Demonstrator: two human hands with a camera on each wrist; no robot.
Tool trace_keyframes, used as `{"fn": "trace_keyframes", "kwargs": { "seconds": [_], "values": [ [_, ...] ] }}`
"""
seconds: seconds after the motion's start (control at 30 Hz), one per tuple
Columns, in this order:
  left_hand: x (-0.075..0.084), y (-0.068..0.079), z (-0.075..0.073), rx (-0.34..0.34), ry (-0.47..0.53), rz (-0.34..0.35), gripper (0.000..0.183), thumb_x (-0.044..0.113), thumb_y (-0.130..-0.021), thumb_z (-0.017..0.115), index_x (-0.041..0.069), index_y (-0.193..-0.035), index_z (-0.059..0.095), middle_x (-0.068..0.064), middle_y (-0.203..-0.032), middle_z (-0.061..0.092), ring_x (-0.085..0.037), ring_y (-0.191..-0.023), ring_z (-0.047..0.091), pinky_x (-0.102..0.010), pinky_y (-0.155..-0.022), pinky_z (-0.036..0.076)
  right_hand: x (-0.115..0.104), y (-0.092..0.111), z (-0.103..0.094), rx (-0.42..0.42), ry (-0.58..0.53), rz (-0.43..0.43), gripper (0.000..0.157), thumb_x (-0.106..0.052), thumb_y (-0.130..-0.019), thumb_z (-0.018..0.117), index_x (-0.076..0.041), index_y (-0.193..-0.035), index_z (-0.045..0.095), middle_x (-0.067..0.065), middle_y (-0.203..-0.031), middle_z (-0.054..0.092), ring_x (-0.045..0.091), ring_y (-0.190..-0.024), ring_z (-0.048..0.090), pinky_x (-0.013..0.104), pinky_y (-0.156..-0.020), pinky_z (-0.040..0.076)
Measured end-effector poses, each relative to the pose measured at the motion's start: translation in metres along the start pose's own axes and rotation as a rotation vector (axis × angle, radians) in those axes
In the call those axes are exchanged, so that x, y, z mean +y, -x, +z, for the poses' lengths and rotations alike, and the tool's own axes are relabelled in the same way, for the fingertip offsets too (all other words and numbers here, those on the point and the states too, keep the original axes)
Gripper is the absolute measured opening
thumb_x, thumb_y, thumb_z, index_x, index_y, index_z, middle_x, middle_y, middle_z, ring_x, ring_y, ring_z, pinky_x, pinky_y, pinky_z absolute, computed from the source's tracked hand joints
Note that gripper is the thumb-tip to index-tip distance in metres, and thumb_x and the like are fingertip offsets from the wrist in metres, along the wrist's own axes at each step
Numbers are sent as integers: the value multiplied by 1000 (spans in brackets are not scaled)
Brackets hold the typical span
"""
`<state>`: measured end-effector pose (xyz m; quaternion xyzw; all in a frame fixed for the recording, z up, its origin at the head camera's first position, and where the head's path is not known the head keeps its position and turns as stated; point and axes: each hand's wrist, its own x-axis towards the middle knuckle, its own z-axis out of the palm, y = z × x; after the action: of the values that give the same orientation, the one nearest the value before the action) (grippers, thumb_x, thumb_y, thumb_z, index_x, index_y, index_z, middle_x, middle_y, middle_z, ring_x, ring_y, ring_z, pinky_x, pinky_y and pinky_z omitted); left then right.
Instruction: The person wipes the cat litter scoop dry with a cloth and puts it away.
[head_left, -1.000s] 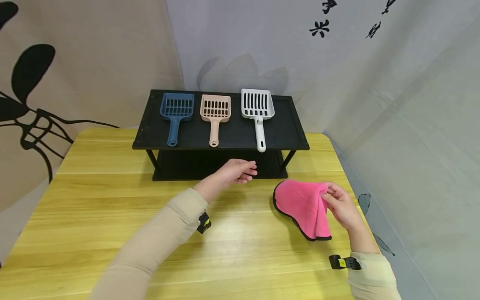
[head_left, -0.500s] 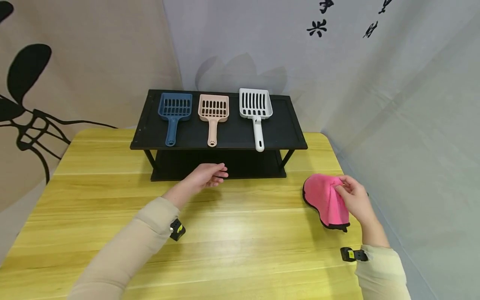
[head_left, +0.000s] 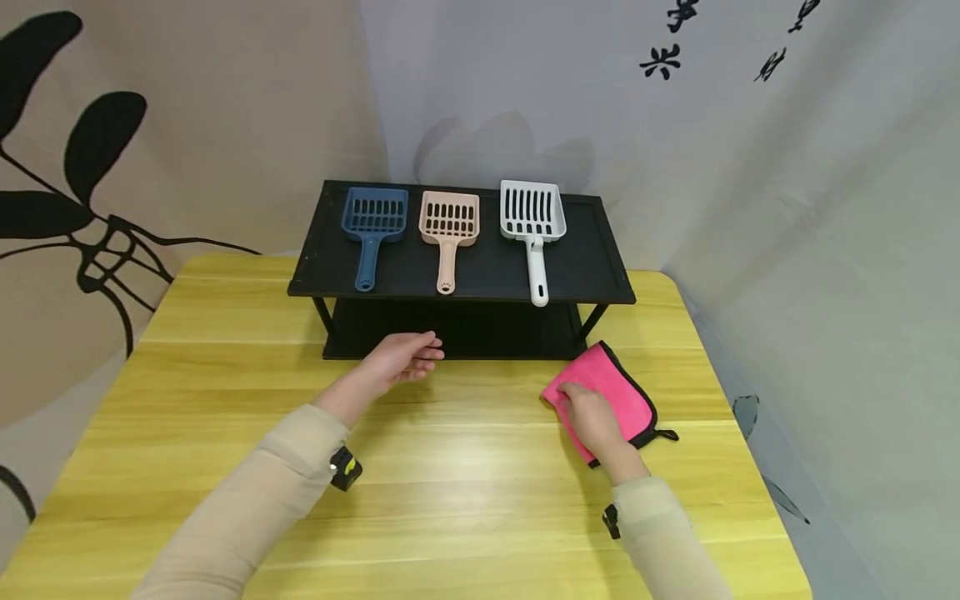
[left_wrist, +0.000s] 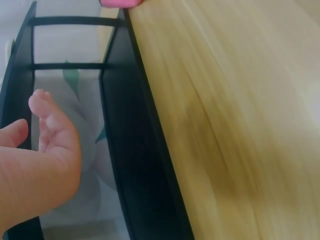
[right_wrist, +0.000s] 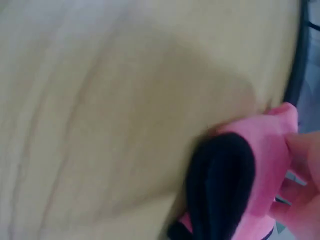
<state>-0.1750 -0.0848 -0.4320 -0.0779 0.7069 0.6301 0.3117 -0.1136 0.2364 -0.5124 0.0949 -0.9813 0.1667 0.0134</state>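
My right hand (head_left: 597, 423) grips a pink cloth (head_left: 617, 385) with black edging at its left side, over the right part of the wooden table. The cloth is folded, and a small black loop sticks out at its lower right. In the right wrist view, fingers (right_wrist: 300, 155) hold the pink cloth (right_wrist: 267, 150) with its dark border turned towards the camera. My left hand (head_left: 401, 360) hovers with loosely bent fingers in front of the black rack (head_left: 476, 283). It holds nothing; the left wrist view shows the hand (left_wrist: 55, 160) beside the rack's lower shelf (left_wrist: 137, 150).
On the rack's top lie three litter scoops: a blue one (head_left: 367, 258), a beige-pink one (head_left: 447, 262) and a white one (head_left: 537, 271). Behind the wooden table (head_left: 480, 500) hangs a pale cloth backdrop (head_left: 480, 92) with black plant drawings and characters.
My right hand first carried the cloth to the right, then came back left, and the cloth now lies turned and flatter. My left hand has drawn back leftward. The head view has shifted slightly.
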Motion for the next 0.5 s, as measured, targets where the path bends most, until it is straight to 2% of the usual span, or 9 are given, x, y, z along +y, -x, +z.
{"fn": "trace_keyframes", "kwargs": {
  "seconds": [0.13,0.3,0.37,0.5],
  "values": [
    [-6,3,-5,33,-45,26,47,35,-99,40,-1,-129,48,-5,-105,66,-6,-73,59,-13,-64,48,-1,-1,6,28,46,-16,15,-10,-89,61,-5,-103,64,10,-98,69,27,-92,66,47,-86,49],
    [-16,7,-12,79,-148,160,52,42,-96,46,-2,-121,54,-10,-106,66,-16,-83,61,-20,-70,52,-7,-3,-2,-24,40,9,24,-21,-91,59,-4,-106,64,12,-104,68,28,-99,64,47,-91,46],
    [-20,7,-13,124,-246,197,49,42,-95,47,0,-118,57,-13,-109,65,-23,-90,62,-27,-76,53,-14,-4,-6,-43,33,16,29,-26,-92,57,-3,-109,63,13,-108,67,29,-104,62,49,-94,44],
    [-24,10,-11,220,-528,259,40,39,-97,46,7,-116,59,-14,-117,62,-26,-100,59,-37,-86,50,-31,-7,-17,-41,19,-1,37,-32,-93,55,-2,-114,60,14,-114,65,32,-115,57,52,-101,38]
  ]
}}
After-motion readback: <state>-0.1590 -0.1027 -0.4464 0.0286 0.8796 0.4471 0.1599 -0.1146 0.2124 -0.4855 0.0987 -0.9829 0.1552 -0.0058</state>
